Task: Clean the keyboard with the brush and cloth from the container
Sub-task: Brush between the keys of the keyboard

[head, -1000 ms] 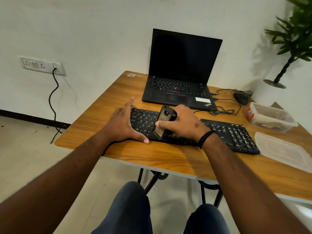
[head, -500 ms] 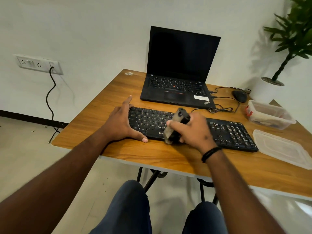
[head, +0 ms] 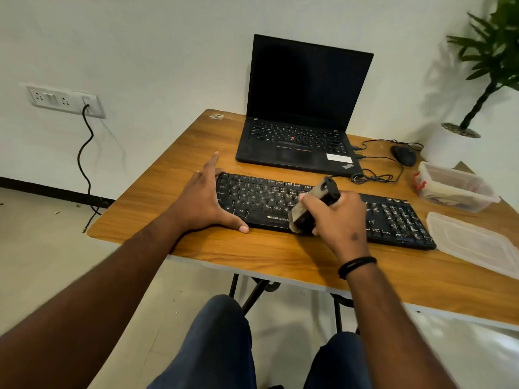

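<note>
Right hand [head: 341,220] wrapped around a dark brush [head: 313,207], fingers curled tight on it. Brush tilted, top end pointing up and away, bottom end down at the near edge of the black keyboard [head: 323,209], close to the middle. Too blurry to tell if the bristles touch the keys. Black band [head: 356,265] on that wrist.

Left hand [head: 206,200] spread flat on the table [head: 252,259], fingers straight, gripping nothing. Thumb lying along the near edge of the keyboard's left end, pointer finger reaching up past its far left corner. Left end of the keyboard sitting between thumb and fingers.

Keyboard lying across the middle of the wooden table, long side facing the person. White specks on the keys, thick on the right part.

Behind the keyboard, an open black laptop [head: 303,108] with a dark screen. To its right, a black mouse [head: 404,154] with looped cables [head: 373,176].

At the right side of the table, a clear plastic container [head: 455,186] with something pale inside, maybe the cloth, hard to tell. Its clear lid [head: 474,242] lying flat nearer, just beside the keyboard's right end.

Green plant in a white pot [head: 452,144] at the far right corner. Wall socket [head: 66,101] on the left with a black cord hanging down to the floor. Knees in blue trousers [head: 219,346] under the table edge.
</note>
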A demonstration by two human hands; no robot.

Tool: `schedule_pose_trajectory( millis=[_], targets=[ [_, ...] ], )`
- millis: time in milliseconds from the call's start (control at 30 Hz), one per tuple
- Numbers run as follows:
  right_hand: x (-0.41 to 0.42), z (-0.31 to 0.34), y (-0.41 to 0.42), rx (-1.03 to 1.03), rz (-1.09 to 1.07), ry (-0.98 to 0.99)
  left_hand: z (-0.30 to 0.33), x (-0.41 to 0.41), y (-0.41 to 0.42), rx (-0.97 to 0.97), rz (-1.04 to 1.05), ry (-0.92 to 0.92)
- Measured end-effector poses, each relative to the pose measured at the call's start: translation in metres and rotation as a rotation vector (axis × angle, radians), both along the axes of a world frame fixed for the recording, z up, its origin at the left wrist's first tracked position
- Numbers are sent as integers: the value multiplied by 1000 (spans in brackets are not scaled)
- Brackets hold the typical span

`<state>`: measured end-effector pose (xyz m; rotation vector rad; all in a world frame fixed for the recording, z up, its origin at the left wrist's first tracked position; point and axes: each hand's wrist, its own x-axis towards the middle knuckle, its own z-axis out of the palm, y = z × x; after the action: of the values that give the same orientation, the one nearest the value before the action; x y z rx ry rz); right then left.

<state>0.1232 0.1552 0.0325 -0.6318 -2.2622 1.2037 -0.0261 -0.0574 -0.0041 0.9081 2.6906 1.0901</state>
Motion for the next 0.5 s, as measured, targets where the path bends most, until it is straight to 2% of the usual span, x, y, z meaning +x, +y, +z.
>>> schedule_pose_trajectory(
  millis=[100,267,500],
  targets=[
    [-18,0,-28,-97,58,14,0,1,1,-4,4,-2],
    [-46,1,-67,-26,143,-19,0,-1,0,-14,14,-7],
    [-20,13,-18,33,76,-124,2,0,0,-18,10,-5]
  ],
)
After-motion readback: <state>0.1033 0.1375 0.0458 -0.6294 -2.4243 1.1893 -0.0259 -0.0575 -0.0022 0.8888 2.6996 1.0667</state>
